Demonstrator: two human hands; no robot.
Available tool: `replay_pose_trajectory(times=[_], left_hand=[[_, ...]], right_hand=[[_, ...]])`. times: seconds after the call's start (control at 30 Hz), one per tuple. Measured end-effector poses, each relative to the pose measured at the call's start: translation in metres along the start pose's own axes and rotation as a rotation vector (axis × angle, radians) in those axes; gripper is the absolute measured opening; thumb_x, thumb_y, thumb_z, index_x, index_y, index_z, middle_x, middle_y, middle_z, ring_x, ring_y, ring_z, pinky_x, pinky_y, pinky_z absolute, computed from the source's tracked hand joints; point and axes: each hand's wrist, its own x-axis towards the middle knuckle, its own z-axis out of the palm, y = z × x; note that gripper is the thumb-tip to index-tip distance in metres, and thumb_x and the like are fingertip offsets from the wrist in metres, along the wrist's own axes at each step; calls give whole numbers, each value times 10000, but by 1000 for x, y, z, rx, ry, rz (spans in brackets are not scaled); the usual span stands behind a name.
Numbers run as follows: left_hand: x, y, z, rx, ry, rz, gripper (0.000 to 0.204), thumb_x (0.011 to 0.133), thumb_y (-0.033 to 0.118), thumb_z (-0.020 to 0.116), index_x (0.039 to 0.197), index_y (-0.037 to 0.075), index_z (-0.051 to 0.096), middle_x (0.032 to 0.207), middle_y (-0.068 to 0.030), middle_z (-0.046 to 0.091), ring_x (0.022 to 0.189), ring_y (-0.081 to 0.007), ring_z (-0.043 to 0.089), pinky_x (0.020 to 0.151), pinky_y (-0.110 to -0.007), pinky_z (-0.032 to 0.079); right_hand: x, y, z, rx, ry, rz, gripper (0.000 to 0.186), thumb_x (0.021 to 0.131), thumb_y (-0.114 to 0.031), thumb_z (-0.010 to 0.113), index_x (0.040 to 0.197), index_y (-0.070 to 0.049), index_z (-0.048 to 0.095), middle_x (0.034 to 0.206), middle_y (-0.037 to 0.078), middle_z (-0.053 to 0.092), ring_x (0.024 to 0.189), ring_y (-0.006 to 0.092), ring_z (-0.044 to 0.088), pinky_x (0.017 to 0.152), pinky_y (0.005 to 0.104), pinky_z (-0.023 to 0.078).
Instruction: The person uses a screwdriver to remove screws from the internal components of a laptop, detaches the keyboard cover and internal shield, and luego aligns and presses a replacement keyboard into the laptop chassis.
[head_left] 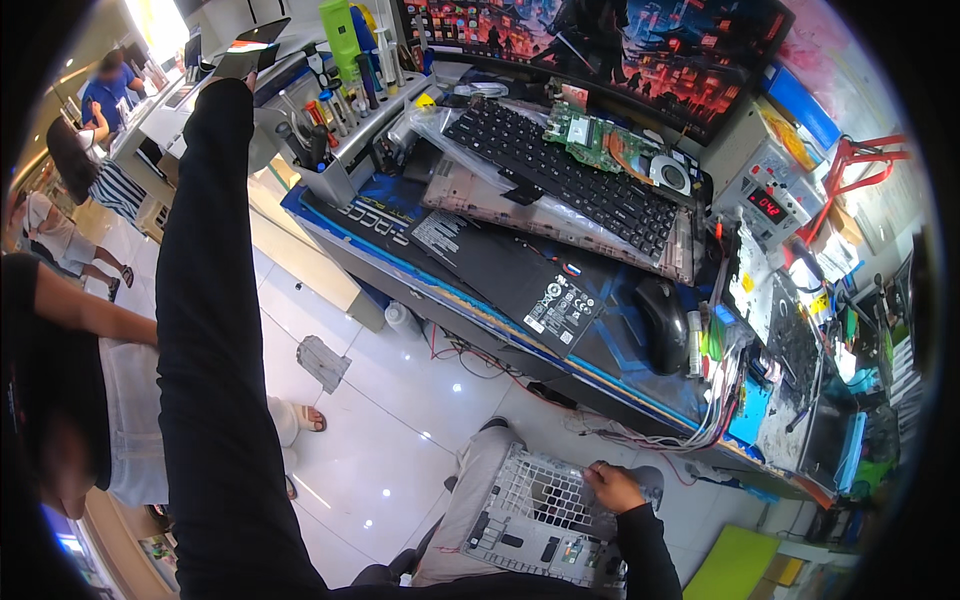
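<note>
My left arm stretches far up to the left. At its end my left hand (247, 82) is closed at the near edge of a thin dark flat panel (245, 60) with a bright coloured reflection; most of the fingers are hidden. Across my lap lies a grey laptop top cover (515, 535) with an open keyboard grid. My right hand (614, 488) is curled closed at the cover's far right edge, its fingertips pressed together on it.
The workbench carries a laptop keyboard (570, 180), a green circuit board with a fan (600, 143), a black battery (520, 285), a mouse (662, 322) and a power supply (765, 195). A monitor (600, 50) stands behind. Cables hang off the front. A person (60, 400) stands close at left.
</note>
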Motion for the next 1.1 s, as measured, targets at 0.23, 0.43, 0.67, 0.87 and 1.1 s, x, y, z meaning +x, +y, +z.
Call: replay_pose_trajectory(times=[0.23, 0.43, 0.67, 0.87, 1.1], left_hand=[[27, 5, -42, 260, -269, 37, 834, 1015, 769, 319, 1278, 97, 738, 1268, -175, 733, 1221, -333, 688, 1026, -454, 542], [6, 9, -96, 126, -584, -11, 981, 919, 910, 300, 1427, 148, 652, 1407, -132, 674, 1349, -231, 605, 1160, -414, 430], [-84, -8, -136, -1017, -47, -301, 653, 1063, 549, 455, 1484, 52, 507, 1512, -154, 532, 1421, -303, 503, 1189, -468, 408], [-365, 169, -205, -1432, 325, -7, 335, 1127, 236, 472, 1011, -8, 670, 953, -75, 629, 955, -214, 593, 893, -373, 466], [-628, 248, -239, -1706, -571, 298, 59, 1034, 66, 639, 1061, 15, 629, 992, -61, 653, 907, -138, 612, 870, -296, 499]], right_hand=[[9, -11, 2, 0, -36, -59, 355, 1031, -404, 626, 1150, -91, 745, 1047, 196, 755, 1015, 408, 715, 879, 466, 559], [9, -18, 2, -40, -23, -72, 345, 1034, -390, 616, 1134, -85, 742, 1049, 196, 754, 1010, 412, 713, 877, 475, 560], [4, -15, 4, -12, 58, -121, 333, 1032, -376, 618, 1113, -80, 749, 1037, 191, 756, 995, 406, 715, 863, 471, 561], [-18, 13, 1, -9, 109, -164, 308, 1019, -360, 611, 1038, -93, 762, 950, 179, 760, 922, 411, 720, 836, 515, 559], [-27, 14, 21, -44, 178, -248, 334, 1041, -389, 590, 1031, -101, 759, 974, 155, 759, 929, 409, 716, 815, 523, 549]])
